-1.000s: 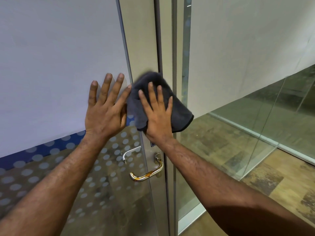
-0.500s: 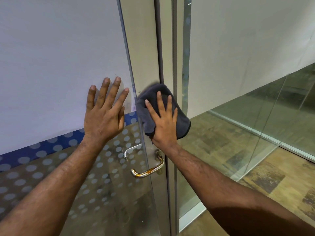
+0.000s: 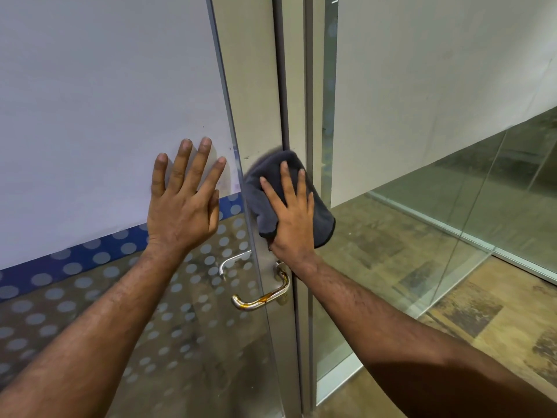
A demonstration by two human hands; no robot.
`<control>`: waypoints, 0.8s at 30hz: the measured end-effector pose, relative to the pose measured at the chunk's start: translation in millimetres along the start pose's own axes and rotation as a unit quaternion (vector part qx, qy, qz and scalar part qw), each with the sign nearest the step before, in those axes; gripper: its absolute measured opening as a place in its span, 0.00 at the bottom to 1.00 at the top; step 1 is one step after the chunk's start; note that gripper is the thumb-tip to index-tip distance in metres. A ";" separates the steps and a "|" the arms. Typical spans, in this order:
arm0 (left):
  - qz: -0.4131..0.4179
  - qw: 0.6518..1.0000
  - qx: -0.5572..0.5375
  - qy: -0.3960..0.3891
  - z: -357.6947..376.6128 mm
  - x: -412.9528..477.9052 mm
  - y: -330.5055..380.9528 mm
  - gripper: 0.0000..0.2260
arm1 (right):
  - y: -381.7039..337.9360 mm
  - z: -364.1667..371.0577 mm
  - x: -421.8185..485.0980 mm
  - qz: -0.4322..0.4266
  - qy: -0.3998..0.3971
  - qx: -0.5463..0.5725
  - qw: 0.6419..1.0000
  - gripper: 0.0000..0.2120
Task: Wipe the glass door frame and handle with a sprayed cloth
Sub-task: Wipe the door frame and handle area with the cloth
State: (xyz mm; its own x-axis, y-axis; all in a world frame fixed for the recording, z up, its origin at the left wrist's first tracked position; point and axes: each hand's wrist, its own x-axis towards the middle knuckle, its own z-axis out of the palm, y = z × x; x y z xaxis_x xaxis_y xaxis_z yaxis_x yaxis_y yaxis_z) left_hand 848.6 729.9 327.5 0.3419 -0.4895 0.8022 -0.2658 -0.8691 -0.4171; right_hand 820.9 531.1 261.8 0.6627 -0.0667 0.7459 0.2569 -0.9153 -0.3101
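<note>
A pale metal door frame (image 3: pixel 253 86) runs vertically through the middle of the view. My right hand (image 3: pixel 291 218) lies flat on a dark grey cloth (image 3: pixel 322 218) and presses it against the frame just above the chrome lever handle (image 3: pixel 262 297). My left hand (image 3: pixel 184 206) rests flat with spread fingers on the frosted glass panel (image 3: pixel 105 101) left of the frame, holding nothing. A second lever (image 3: pixel 232 262) shows through the glass behind the door.
The glass carries a blue band with grey dots (image 3: pixel 90 260) and a dotted clear part below. To the right stand a fixed glass panel (image 3: pixel 452 86), a glass partition (image 3: pixel 497 191) and a wood-pattern floor (image 3: pixel 467 312).
My right hand has slid the cloth down the frame, from well above the handle to just over it. My left hand has stayed flat on the glass.
</note>
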 end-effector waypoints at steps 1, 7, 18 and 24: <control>0.000 1.000 0.001 0.001 0.1 -0.2 0.2 0.29 | -4.8 2.8 1.9 -0.007 -0.001 -0.014 1.000 0.37; 0.002 1.000 0.003 0.005 1.1 0.2 -0.1 0.29 | 24.3 14.2 -41.5 -0.140 -0.078 -0.083 0.984 0.39; 0.005 1.000 0.003 0.005 2.0 0.3 -0.1 0.29 | -5.6 8.9 -7.2 -0.048 -0.010 -0.028 0.998 0.41; 0.005 1.000 0.007 0.008 1.9 0.2 -0.4 0.29 | 35.2 9.4 -56.2 -0.116 -0.111 -0.072 0.984 0.36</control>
State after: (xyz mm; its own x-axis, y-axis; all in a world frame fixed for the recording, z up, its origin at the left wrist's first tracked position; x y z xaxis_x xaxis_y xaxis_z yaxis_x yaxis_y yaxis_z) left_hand 850.6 730.0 327.0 0.3247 -0.4972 0.8046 -0.2571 -0.8651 -0.4308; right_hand 799.3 506.3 203.3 0.7393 0.2236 0.6352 0.3269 -0.9438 -0.0483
